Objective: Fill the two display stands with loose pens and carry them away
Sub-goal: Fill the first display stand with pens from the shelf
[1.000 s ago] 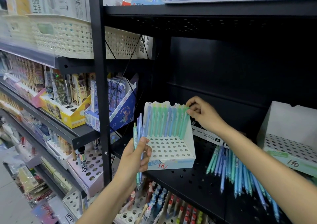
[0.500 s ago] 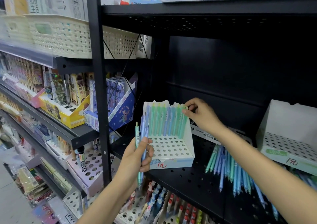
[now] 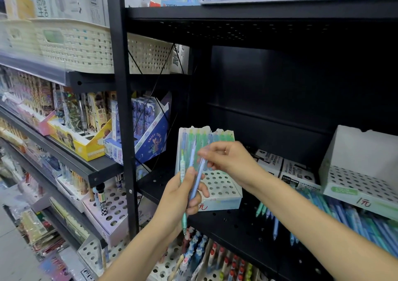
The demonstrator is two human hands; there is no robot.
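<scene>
A white perforated display stand (image 3: pixel 219 186) sits on the black shelf, its back row filled with green and blue pens (image 3: pixel 202 137). My left hand (image 3: pixel 183 196) grips a small bunch of pens (image 3: pixel 183 168) upright in front of the stand. My right hand (image 3: pixel 228 158) pinches the top of a blue pen (image 3: pixel 197 181) in that bunch. A second white stand (image 3: pixel 357 173) with no pens in it sits at the right. Loose blue and green pens (image 3: pixel 336 214) lie on the shelf between and below the stands.
A black upright post (image 3: pixel 122 108) stands left of the stand. Small white boxes (image 3: pixel 286 168) sit behind the loose pens. Left shelves hold boxed stationery (image 3: pixel 86 130) and woven baskets (image 3: pixel 75 43). Lower shelves carry more perforated pen holders (image 3: pixel 112 211).
My right hand left the stand's back row of pens and came down and left to the bunch in my left hand, now pinching a blue pen there.
</scene>
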